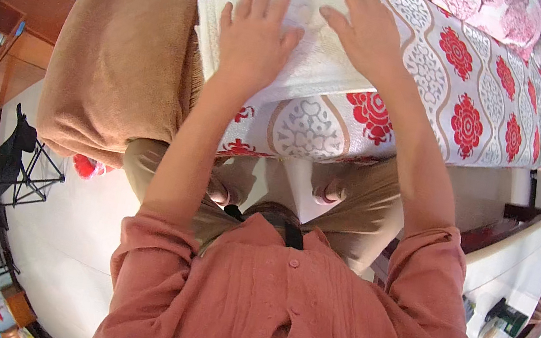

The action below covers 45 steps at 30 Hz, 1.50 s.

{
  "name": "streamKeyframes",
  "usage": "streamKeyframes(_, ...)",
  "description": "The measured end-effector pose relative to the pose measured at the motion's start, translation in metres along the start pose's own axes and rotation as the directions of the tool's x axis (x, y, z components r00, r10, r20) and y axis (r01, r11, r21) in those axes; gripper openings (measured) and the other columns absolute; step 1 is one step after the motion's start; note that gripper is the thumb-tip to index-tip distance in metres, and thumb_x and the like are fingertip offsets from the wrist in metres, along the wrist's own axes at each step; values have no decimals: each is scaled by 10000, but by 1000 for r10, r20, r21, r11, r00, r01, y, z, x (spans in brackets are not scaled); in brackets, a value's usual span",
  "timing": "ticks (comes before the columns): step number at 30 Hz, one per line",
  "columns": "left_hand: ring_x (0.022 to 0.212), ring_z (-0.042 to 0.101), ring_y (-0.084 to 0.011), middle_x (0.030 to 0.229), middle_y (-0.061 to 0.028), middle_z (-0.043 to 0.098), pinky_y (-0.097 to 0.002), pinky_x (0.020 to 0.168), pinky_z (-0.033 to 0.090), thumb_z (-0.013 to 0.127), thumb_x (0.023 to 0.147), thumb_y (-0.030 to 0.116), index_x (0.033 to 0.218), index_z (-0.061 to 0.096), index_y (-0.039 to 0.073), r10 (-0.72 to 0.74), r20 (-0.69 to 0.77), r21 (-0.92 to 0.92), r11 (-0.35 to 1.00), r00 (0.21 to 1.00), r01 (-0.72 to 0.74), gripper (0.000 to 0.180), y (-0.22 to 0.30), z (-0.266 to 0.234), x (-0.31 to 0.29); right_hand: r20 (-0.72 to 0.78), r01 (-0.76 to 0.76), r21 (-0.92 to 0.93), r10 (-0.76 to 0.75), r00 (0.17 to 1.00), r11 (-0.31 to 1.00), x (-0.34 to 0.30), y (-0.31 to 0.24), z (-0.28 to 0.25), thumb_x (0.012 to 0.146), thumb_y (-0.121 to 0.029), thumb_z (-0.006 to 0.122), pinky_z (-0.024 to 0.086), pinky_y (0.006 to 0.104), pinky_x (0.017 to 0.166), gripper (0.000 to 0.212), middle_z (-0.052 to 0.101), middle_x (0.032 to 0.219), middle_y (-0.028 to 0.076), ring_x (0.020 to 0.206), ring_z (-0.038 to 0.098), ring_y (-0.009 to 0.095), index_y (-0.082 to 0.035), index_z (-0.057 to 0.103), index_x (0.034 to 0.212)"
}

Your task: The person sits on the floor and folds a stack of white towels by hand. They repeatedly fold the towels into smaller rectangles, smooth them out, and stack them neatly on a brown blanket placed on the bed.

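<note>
A folded white cloth (305, 56), perhaps a towel, lies on a sofa cover (310, 129) patterned in red, grey and white. My left hand (253, 43) rests on the cloth's left part, palm down with the fingers spread. Over its right end is my right hand (364, 30), thumb and fingers apart; some of its fingertips are at the cloth's far edge. Neither hand grips anything that I can see. The cloth's layers show along its left edge.
A brown blanket (127, 35) drapes the sofa arm on the left. Pink-patterned cushions (489, 16) line the back. To the right stands a pale table (514, 263) with small items. A black folding frame (18, 161) stands on the floor at left.
</note>
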<state>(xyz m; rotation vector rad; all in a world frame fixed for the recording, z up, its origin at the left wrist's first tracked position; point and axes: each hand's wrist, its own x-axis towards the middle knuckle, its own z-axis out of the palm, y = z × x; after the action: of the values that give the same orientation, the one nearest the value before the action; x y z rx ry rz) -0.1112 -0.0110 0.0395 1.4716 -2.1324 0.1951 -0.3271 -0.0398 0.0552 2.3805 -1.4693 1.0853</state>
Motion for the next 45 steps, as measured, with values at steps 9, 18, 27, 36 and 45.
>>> streamKeyframes(9, 1433, 415, -333, 1535, -167, 464, -518, 1194, 270, 616, 962, 416, 1459, 515, 96, -80, -23, -69, 995, 997, 79, 600, -26, 32, -10, 227, -195, -214, 243, 943, 957, -41, 21, 45, 1015, -569, 469, 278, 531, 1194, 664, 320, 1645, 129, 1515, 294, 321, -180, 420, 1551)
streamKeyframes(18, 941, 626, -171, 1069, -73, 647, -303, 830, 505, 699, 947, 273, 1213, 657, -7, -612, 200, -840, 295, 765, 455, 389, -87, 7, -89, 202, -158, -187, 195, 960, 970, -42, 27, 42, 1015, -520, 508, 294, 513, 1187, 644, 337, 1631, 144, 1499, 317, 337, -159, 426, 1543)
streamKeyframes(27, 866, 648, -167, 965, -82, 708, -321, 824, 504, 658, 925, 260, 1098, 691, -3, -579, 398, -788, 181, 712, 588, 316, -94, 7, -80, 237, -141, -184, 183, 954, 973, -43, 37, 44, 1030, -516, 475, 257, 519, 1200, 646, 316, 1641, 152, 1507, 298, 349, -147, 405, 1555)
streamKeyframes(36, 890, 664, -257, 1001, -149, 707, -363, 831, 510, 655, 923, 242, 1093, 708, -11, -515, 203, -819, 377, 833, 433, 309, -75, -32, -86, 283, 36, -383, 80, 956, 923, 0, -23, 6, 986, -458, 590, 354, 500, 1104, 531, 550, 1442, 132, 1355, 477, 320, -86, 593, 1365)
streamKeyframes(45, 1073, 604, -279, 1142, -132, 676, -365, 965, 454, 618, 951, 168, 1182, 683, -8, -284, 9, -756, 625, 959, 193, 298, -69, -26, -88, 586, -178, -195, 260, 767, 964, 71, -154, 63, 805, -401, 725, 538, 467, 872, 644, 712, 1057, 259, 1006, 697, 405, 18, 568, 1268)
